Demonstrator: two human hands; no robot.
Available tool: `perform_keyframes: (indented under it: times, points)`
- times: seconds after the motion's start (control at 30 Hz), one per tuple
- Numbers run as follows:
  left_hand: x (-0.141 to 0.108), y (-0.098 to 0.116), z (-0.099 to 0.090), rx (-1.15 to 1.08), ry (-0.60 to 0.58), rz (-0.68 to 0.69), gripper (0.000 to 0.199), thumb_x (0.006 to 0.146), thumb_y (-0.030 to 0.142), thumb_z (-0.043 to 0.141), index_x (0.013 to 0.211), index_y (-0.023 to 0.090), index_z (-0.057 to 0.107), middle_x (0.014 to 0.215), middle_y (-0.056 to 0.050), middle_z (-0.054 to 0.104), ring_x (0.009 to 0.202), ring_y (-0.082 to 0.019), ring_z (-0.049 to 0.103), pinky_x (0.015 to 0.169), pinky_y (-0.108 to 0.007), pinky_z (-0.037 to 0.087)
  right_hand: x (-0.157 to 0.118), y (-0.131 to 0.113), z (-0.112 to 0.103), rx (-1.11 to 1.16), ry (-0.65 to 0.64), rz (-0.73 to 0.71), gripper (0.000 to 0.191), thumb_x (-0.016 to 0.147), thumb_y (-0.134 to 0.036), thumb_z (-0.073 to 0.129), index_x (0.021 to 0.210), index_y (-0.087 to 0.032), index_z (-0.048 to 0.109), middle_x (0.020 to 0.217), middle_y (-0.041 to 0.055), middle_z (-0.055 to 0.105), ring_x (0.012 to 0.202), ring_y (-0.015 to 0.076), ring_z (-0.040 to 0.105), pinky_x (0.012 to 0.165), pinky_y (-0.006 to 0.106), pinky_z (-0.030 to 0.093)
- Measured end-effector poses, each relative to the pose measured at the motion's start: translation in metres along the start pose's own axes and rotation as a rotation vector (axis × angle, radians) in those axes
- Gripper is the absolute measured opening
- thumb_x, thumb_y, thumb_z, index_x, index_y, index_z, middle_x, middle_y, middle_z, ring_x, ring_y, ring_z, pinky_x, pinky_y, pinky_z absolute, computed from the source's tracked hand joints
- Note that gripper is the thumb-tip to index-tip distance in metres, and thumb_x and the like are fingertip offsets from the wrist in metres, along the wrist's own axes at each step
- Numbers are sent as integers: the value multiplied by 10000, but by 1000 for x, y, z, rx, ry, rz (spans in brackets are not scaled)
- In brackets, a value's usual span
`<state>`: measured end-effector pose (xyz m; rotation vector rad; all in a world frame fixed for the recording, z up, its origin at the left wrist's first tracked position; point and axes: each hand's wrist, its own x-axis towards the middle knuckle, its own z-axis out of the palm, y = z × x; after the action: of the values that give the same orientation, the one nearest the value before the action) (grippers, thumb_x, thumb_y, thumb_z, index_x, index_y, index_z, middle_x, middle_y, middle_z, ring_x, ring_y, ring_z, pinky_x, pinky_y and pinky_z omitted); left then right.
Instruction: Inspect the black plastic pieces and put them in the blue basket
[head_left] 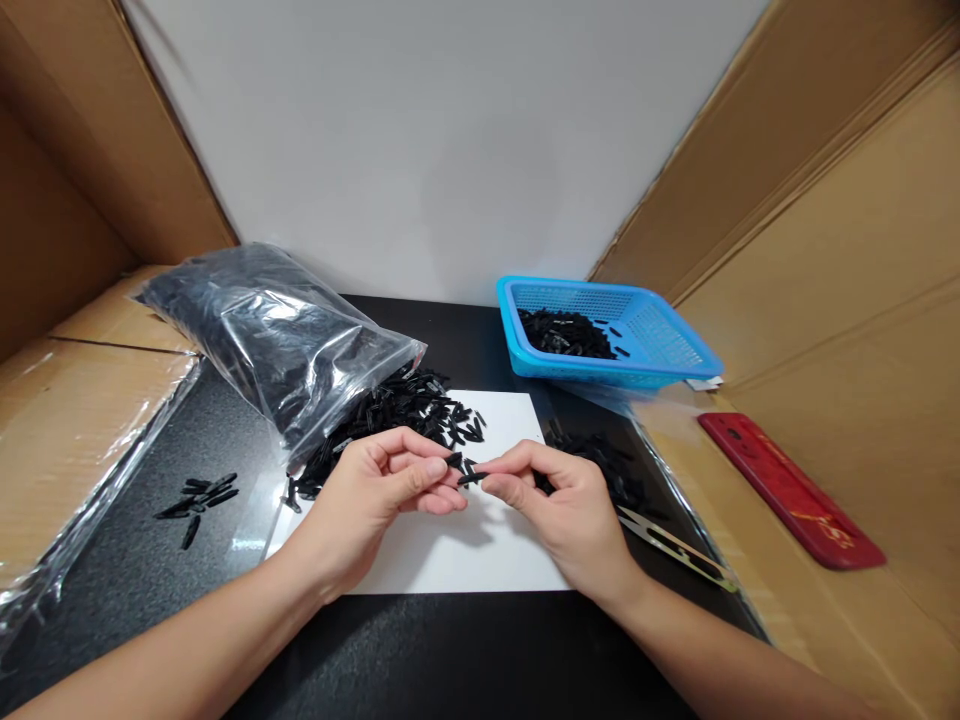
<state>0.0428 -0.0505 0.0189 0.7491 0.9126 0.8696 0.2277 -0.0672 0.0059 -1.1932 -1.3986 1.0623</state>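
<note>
Over the white sheet, my left hand pinches a small black elongated piece between thumb and fingers. Close by on the right, my right hand pinches another small black piece by its end. The two pieces sit very near each other; whether they touch I cannot tell. Behind my left hand lies a heap of similar black pieces, spilling from the mouth of a clear plastic bag. More dark pieces lie beyond my right hand, partly hidden by it.
A blue basket with black pieces stands at the back right. Metal thread snips lie right of my right hand, and a red case rests on cardboard farther right. Several loose black pieces lie at left. Cardboard walls flank the table.
</note>
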Motion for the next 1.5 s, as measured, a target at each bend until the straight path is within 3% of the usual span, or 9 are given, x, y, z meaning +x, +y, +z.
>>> perform_keyframes:
  times: [0.23,0.63,0.8,0.9,1.0,1.1,1.23,1.4,1.5]
  points:
    - [1,-2,-1,5,5,-18,191,733,220,814,899,140,764,808,-60,796,698,-109,741,731,-163,582,1,-1,-1,-8,-4,10,108,750,-262,723,700,-174,761,499,-32,554,478,104,400,464,228,328]
    - [-1,-3,-2,43,-4,15,139,747,229,806,840,151,739,702,-29,783,668,-101,737,688,-148,573,2,-5,-4,-111,-53,15,192,775,-335,702,731,-157,760,489,-30,529,480,105,388,466,233,316]
    - [0,-4,-1,58,-3,22,156,742,239,809,826,144,717,724,-47,788,690,-123,744,716,-187,577,18,-20,-61,-545,-376,71,206,847,-326,627,748,-209,765,578,-16,612,507,114,435,472,242,287]
    - [0,-5,0,65,-7,31,166,735,239,812,820,141,709,721,-48,786,686,-127,744,722,-197,573,25,-11,-105,-834,-372,78,171,819,-286,653,693,-233,755,525,-20,612,477,126,463,467,253,277]
    - [-1,-5,0,86,2,41,179,724,244,820,813,140,703,704,-42,779,699,-134,744,730,-206,569,26,-3,-121,-975,-307,7,81,752,-297,729,696,-242,752,524,-10,634,457,141,483,466,265,289]
    - [-2,-5,0,114,-7,51,189,721,251,822,818,141,703,717,-45,780,708,-141,743,728,-216,569,20,-9,-100,-917,-167,-103,177,834,-359,660,726,-236,727,495,-16,581,426,134,432,446,271,279]
    - [-2,-5,0,148,-17,61,196,724,264,818,830,140,709,739,-53,781,715,-152,738,722,-235,573,8,-19,-49,-648,-117,-234,188,873,-367,636,889,-215,744,456,-58,450,399,107,357,425,250,298]
    - [0,-4,1,202,-34,64,173,758,275,784,841,145,707,752,-49,774,723,-152,723,727,-247,563,1,-7,-16,-459,-191,-387,160,880,-218,627,962,-215,764,758,34,748,532,128,555,547,246,446]
    - [0,-3,-1,281,-49,77,155,802,292,734,865,155,697,774,-45,763,742,-159,707,738,-265,544,2,-3,-12,-355,-131,-268,153,869,-235,630,846,-183,771,623,15,683,484,120,487,495,248,392]
